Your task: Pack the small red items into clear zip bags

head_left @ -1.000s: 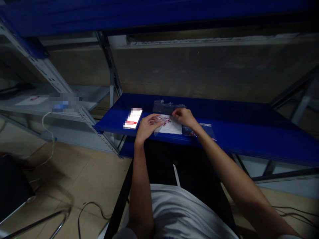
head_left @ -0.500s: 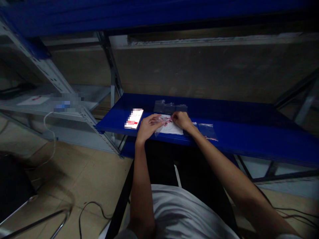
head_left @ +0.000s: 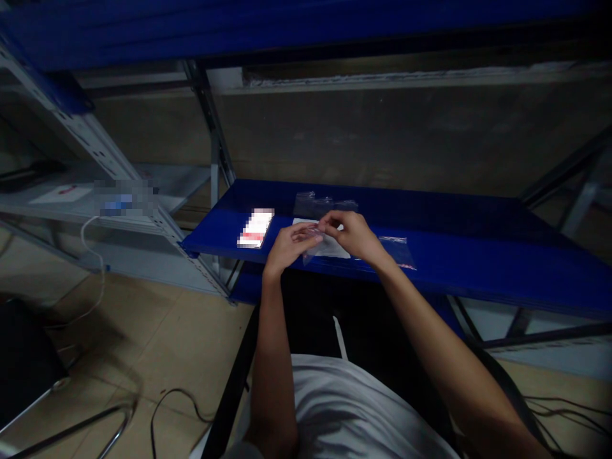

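Note:
My left hand (head_left: 285,248) is closed on a small clear plastic bag (head_left: 312,253), which hangs slanting below the thumb. At the bag's upper end, the pinched fingertips of my right hand (head_left: 354,234) meet the left fingers; whatever they hold is too small to make out. Under both hands lies a white sheet (head_left: 338,248), its middle partly covered by them. Several flat clear bags (head_left: 306,203) rest just behind it. To the right, another clear zip bag (head_left: 400,250) has small reddish bits along its lower edge.
A lit phone (head_left: 258,228), partly pixelated, lies left of the hands on the blue shelf (head_left: 478,248). Overhead runs another blue shelf (head_left: 306,32). A metal upright (head_left: 109,150) stands at left, beside a grey shelf (head_left: 182,182). Cables (head_left: 176,392) trail on the floor.
My right hand has moved left from the white sheet to the bag in my left hand. The reddish bits seen on the sheet before are now hidden or no longer there.

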Demonstrator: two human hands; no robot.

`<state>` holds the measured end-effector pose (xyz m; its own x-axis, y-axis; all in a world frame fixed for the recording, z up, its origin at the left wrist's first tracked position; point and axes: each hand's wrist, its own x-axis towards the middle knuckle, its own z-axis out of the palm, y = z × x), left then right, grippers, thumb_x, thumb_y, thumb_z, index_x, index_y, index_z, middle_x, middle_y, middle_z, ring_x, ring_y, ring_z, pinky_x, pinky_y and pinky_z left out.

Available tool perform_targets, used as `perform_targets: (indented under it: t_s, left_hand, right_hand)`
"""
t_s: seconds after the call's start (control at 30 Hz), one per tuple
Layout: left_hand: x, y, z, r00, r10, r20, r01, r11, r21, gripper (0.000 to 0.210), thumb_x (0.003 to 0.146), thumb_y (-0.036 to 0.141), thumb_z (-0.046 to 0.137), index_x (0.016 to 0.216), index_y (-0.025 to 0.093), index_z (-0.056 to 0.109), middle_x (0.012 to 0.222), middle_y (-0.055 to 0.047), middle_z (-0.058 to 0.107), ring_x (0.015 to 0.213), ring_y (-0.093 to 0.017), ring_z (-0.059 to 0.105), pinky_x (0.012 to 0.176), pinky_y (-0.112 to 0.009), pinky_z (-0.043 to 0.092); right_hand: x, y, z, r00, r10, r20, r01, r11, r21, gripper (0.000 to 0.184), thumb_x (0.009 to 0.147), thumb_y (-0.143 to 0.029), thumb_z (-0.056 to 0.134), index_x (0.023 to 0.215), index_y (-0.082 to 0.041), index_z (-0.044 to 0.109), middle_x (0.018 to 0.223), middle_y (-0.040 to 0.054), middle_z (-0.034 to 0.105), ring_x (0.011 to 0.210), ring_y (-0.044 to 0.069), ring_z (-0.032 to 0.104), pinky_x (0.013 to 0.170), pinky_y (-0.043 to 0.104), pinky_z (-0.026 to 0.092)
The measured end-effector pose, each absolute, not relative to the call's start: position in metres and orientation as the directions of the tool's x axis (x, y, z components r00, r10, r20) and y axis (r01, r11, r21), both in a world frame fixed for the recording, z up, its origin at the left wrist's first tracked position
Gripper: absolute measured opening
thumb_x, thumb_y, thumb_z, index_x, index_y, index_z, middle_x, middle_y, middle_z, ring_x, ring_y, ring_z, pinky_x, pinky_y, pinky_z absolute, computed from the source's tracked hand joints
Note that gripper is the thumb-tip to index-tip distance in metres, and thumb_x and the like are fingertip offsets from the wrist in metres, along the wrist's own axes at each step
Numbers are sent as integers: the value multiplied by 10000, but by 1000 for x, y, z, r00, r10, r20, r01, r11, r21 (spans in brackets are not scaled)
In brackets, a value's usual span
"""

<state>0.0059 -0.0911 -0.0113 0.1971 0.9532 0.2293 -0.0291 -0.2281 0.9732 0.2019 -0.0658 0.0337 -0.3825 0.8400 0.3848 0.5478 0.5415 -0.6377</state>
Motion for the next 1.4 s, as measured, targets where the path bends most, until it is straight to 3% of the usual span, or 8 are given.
perform_targets:
  t_s: [0.2,0.3,0.43,0.57,0.73,1.0,1.4]
  left_hand:
    - [9,-95,-9,261,943,209,-55,-201,978,496,762,397,866,1187,162,763,1053,-106,783,933,-232,732,679,-278,568]
    - [8,-96,-8,253,950,183,-39,-179,983,508,765,402,863,1200,162,759,1063,-112,778,904,-229,731,604,-251,542]
    - [4,-94,-9,221,955,200,-21,-200,980,484,767,377,867,1185,156,764,1090,-124,788,985,-241,740,768,-312,593]
    - [1,-92,-9,180,959,218,-6,-221,975,451,756,358,875,1144,154,771,1100,-124,799,1034,-241,745,959,-378,568]
    - [0,-91,-10,138,967,215,15,-219,976,459,755,377,879,1146,161,772,1081,-118,802,1024,-244,745,938,-375,571]
    - [-1,-90,-11,143,964,224,19,-229,973,423,771,379,869,1131,176,778,1082,-115,798,1021,-245,741,914,-370,575]
    - [0,-91,-10,147,967,209,31,-215,976,441,768,372,868,1139,155,770,1076,-121,796,976,-238,742,864,-351,576]
  right_hand:
    - [202,-72,51,-486,825,290,602,556,-573,142,897,-222,665,899,-199,805,937,62,793,865,210,696,758,275,457]
    - [211,-62,52,-505,805,312,544,577,-609,178,919,-255,641,929,-200,809,945,56,790,875,206,693,785,279,473]
    - [223,-33,35,-376,876,303,596,479,-645,201,919,-221,612,974,-167,797,922,69,791,806,193,689,736,275,485]
    - [222,-3,3,-282,942,183,785,337,-521,228,862,-72,598,927,-150,802,932,81,805,853,193,722,755,241,482]
    - [214,8,-23,-234,957,172,873,285,-396,200,913,-144,634,1001,-161,812,1008,121,810,938,216,736,789,235,476]
    - [213,9,-27,-328,927,180,811,374,-450,200,912,-83,616,954,-155,798,948,83,814,863,178,731,738,209,457]
    - [212,8,-21,-382,913,139,834,406,-375,210,878,-58,616,912,-145,804,913,87,812,814,177,723,715,208,443]
